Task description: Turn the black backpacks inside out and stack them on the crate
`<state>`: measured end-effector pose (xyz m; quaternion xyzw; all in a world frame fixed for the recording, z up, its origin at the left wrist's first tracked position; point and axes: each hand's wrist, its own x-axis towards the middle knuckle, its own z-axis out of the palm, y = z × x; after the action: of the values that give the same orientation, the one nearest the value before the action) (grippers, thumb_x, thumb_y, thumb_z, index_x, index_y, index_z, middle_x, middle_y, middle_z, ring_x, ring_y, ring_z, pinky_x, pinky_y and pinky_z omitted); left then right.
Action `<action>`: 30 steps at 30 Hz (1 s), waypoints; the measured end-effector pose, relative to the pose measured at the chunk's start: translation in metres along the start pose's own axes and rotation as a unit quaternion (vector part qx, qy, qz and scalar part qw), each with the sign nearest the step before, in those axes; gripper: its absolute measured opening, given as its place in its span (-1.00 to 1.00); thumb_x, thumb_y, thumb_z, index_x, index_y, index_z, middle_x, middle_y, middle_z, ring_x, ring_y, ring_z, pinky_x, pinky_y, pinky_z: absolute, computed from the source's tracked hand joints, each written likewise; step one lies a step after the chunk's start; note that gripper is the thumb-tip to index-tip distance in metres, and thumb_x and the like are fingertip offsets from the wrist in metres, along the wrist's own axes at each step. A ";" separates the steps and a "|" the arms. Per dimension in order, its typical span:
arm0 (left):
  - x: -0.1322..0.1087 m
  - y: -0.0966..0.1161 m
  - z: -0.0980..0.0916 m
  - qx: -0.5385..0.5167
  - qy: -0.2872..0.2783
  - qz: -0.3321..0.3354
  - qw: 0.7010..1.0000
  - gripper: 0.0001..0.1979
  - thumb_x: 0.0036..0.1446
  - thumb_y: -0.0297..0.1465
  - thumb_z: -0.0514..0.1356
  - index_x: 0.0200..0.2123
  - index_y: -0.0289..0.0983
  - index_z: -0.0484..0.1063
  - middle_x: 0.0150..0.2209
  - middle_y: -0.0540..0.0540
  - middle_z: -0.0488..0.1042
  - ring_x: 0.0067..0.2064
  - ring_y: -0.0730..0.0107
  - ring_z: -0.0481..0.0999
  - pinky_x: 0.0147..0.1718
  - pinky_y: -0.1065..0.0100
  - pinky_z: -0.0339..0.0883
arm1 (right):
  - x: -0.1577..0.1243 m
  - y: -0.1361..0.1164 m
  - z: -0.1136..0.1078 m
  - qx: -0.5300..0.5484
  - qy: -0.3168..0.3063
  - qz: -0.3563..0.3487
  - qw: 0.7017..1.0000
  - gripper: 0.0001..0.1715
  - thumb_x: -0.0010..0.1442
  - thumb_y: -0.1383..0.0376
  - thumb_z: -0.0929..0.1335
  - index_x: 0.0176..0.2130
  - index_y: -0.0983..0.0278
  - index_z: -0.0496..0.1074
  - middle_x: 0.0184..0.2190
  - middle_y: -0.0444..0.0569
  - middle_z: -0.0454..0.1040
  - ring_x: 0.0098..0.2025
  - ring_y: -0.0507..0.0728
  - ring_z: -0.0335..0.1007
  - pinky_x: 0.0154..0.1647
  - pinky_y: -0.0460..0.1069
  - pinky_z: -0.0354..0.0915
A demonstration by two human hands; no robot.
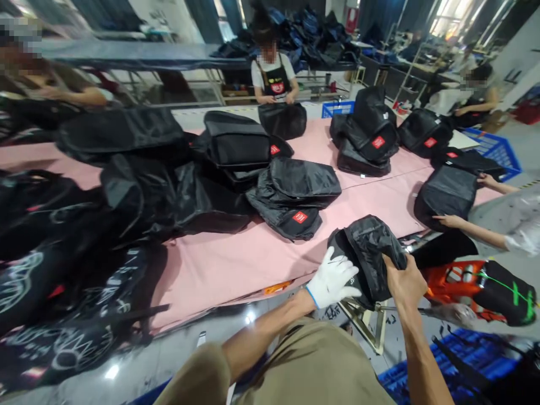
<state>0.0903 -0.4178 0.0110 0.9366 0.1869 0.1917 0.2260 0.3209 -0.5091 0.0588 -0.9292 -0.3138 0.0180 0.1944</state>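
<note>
The person's left hand (333, 279) — in a white glove — lies flat against the near side of a black backpack (369, 256), fingers spread and pressing on the fabric rather than closed around it. The bare right hand (405, 283) clutches the bag's right edge, fingers curled into the cloth. The backpack sits at the near edge of a pink table (236, 261), partly over the rim. More black bags (295, 197) lie farther back on it. A co-worker's hand (448, 221) rests on another bag (446, 194) to the right.
</note>
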 end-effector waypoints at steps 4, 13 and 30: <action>0.005 -0.019 0.004 0.091 -0.106 0.064 0.988 -0.36 0.43 -0.12 0.35 0.46 -0.22 0.43 0.28 -0.35 0.59 0.27 -0.21 0.53 0.38 -0.28 0.17 | 0.016 -0.001 -0.005 -0.036 0.003 -0.020 0.999 -0.28 0.46 -0.31 0.33 0.16 0.17 0.60 -0.17 0.20 0.71 -0.09 0.45 0.64 -0.17 0.11 0.25; -0.065 -0.073 0.058 0.123 -0.286 0.101 0.945 -0.81 0.42 -0.53 0.18 -0.13 -0.28 0.62 -0.21 -0.26 0.67 -0.14 0.02 0.59 -0.18 0.10 0.29 | 0.112 0.007 -0.014 -0.060 -0.015 -0.031 0.998 -0.33 0.47 -0.25 0.37 0.22 0.16 0.55 -0.11 0.16 0.69 -0.06 0.38 0.57 -0.10 0.08 0.26; 0.075 -0.049 0.073 0.110 -0.418 -0.081 0.898 0.21 -0.13 -0.43 0.63 0.59 -0.19 0.27 0.50 -0.50 0.38 0.37 -0.45 0.53 0.34 -0.20 0.39 | 0.022 -0.031 0.031 0.107 0.103 -0.328 0.933 -0.29 0.50 -0.06 0.45 0.40 0.29 0.41 0.35 0.24 0.52 0.48 0.37 0.31 0.61 0.35 0.12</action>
<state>0.1739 -0.3705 -0.0532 0.9313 0.1700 -0.2575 0.1936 0.3155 -0.4627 0.0439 -0.7450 -0.5758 -0.1087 0.3188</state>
